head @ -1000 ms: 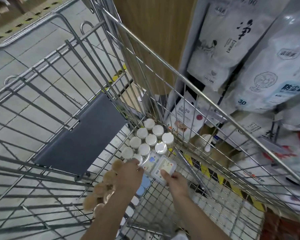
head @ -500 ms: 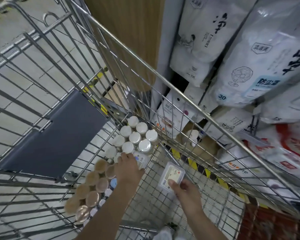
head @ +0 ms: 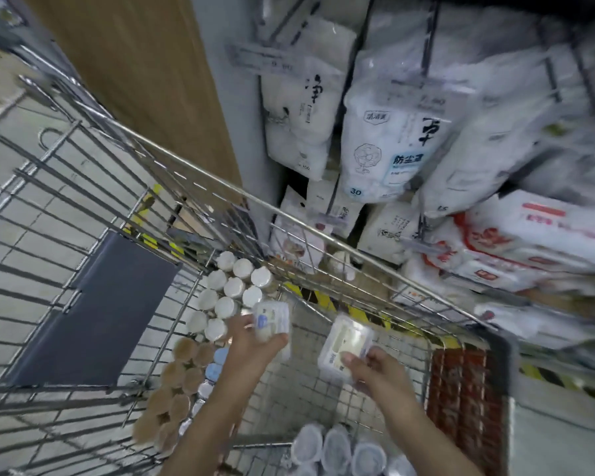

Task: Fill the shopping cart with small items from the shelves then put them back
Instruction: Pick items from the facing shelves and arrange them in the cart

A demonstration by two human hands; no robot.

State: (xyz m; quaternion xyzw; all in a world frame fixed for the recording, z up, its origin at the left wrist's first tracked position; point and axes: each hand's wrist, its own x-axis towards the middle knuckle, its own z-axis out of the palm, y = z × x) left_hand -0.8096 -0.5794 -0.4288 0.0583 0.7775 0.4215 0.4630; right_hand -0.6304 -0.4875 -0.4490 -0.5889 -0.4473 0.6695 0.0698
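1. Head view: the left hand (head: 251, 341) holds a small clear plastic box with a blue and white label (head: 272, 319), its fingers curled round the lower end. The box is above the floor of the silver wire shopping cart (head: 200, 173), just beside the group of white-capped jars (head: 232, 286) in the far corner.
2. The right hand (head: 371, 369) pinches a second clear plastic box with a cream label (head: 346, 341) at its near end, above the middle of the cart floor, near the right wall.
3. I judge that both boxes are being lifted out to go back on the shelf of white packaged goods (head: 392, 139) beyond the right wall.
4. To do it well, raise each box straight above the wire rim before turning to the shelf, so that no corner catches.
5. Keep the left forearm away from the brown-capped jars (head: 179, 379) along the left wall; they can tip easily.
6. The picture is blurred, so the labels cannot be read.
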